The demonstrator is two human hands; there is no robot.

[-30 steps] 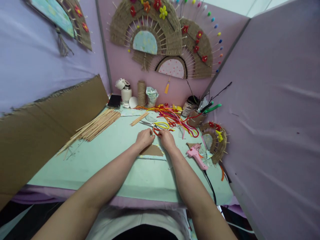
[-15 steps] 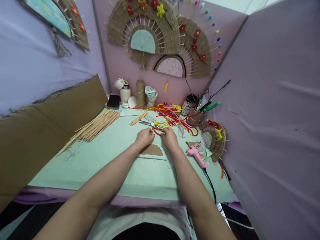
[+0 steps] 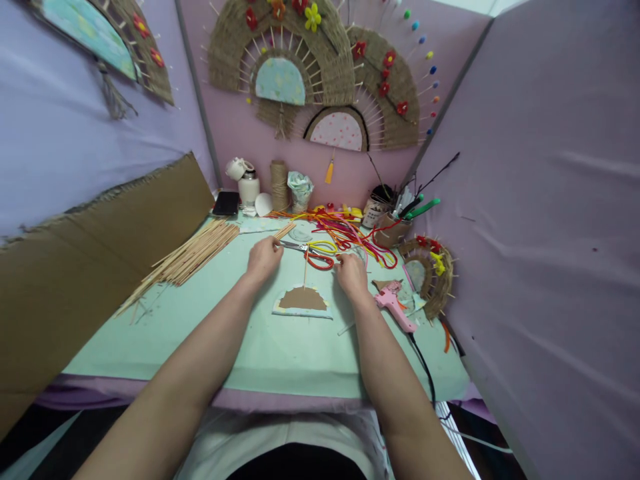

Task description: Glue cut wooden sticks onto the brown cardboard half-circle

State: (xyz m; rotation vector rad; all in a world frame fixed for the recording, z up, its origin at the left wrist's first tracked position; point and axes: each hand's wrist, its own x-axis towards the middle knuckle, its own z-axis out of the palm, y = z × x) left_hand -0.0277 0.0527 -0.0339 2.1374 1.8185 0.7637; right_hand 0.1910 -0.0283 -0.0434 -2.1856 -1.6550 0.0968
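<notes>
A half-round brown cardboard piece (image 3: 303, 299), edged with pale patterned fabric, lies on the table. One thin wooden stick (image 3: 306, 267) runs from its curved top towards the scissors (image 3: 320, 260), which have red handles. My left hand (image 3: 263, 260) is left of the scissors, its curled fingers near the blade tips and the small bundle of sticks (image 3: 286, 231), which it partly covers. Right of the red handles, my right hand (image 3: 352, 275) has its fingers pinched together. What either hand holds, if anything, is too small or hidden to make out.
A pink glue gun (image 3: 395, 310) with a black cord lies on the right, by a small woven fan (image 3: 434, 273). Many sticks (image 3: 197, 253) are piled left, beside a cardboard sheet (image 3: 110, 247). Colourful pipe cleaners (image 3: 345, 230) and a twine spool (image 3: 279, 185) are behind.
My hands have moved apart from above the cardboard piece, the left one to the left and forward, the right one slightly right. The stick and the whole cardboard piece are now uncovered.
</notes>
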